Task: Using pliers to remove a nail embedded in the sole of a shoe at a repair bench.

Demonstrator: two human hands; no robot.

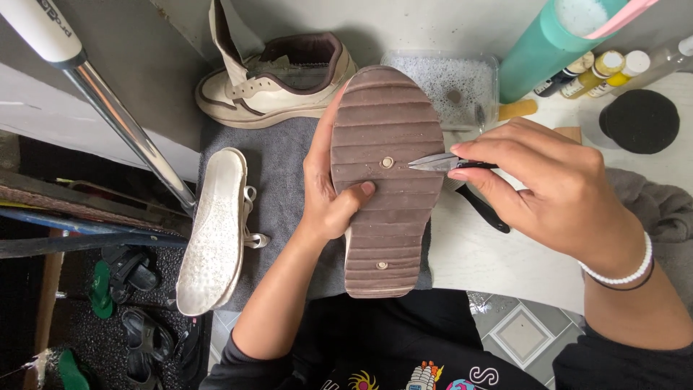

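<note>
Your left hand (328, 195) grips the brown sole (386, 180); your right hand (548, 188) pinches pliers (451, 165) beside its upper stud (387, 162), not yet pulled; the lower stud (382, 265) remains.

There is a single view, from a camera worn on the person's head. It looks steeply down, almost straight onto the work table (505, 253), and sits close: the forearms enter from the near edge and fill the lower frame. The far edge takes in the wall's foot and bottles (606, 72) at far right; the left edge drops past the table to the floor (108, 325) below.
</note>
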